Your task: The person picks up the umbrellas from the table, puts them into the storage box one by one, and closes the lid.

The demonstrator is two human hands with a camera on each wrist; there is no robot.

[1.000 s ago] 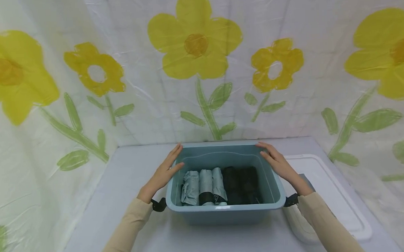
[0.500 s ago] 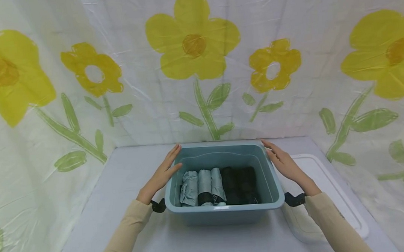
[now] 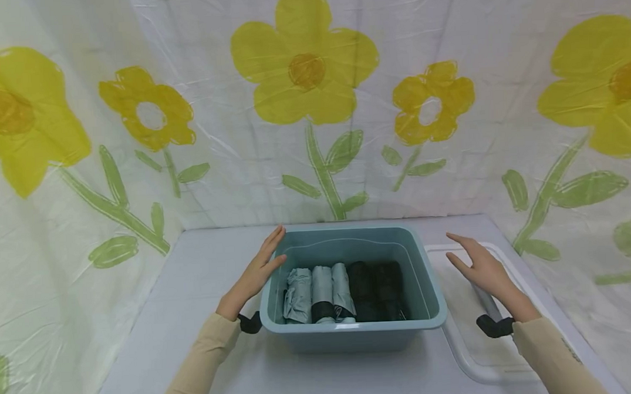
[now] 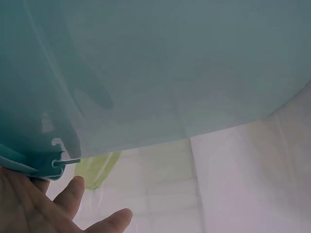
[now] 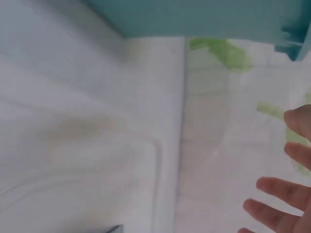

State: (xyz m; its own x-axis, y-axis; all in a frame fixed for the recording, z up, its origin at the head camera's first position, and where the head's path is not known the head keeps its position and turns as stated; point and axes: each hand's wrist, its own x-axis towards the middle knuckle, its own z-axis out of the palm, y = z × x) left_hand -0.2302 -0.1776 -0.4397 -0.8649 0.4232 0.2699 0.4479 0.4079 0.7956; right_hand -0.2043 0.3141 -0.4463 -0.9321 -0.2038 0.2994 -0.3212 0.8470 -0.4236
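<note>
A blue-green plastic storage bin (image 3: 353,339) stands uncovered on the table. Inside lie three light blue rolled bundles (image 3: 322,288), some with black bands, and dark rolled bundles (image 3: 375,291) to their right. My left hand (image 3: 252,276) rests along the bin's left rim, fingers extended; the left wrist view shows its palm (image 4: 24,208) right at the rim's underside. To the right of the bin, my right hand (image 3: 485,272) hovers over a white lid (image 3: 462,346), fingers spread and holding nothing. In the right wrist view, its fingers (image 5: 279,191) are apart from the bin.
A grey strip-like part (image 3: 487,304) shows on the lid, partly hidden by the right hand. The lid lies close beside the bin's right side. Behind the white table (image 3: 207,249) hangs a curtain (image 3: 220,183) printed with yellow flowers.
My right hand has left the bin's right rim and moved right, over the white lid. My left hand has stayed at the left rim, and the bin has not moved.
</note>
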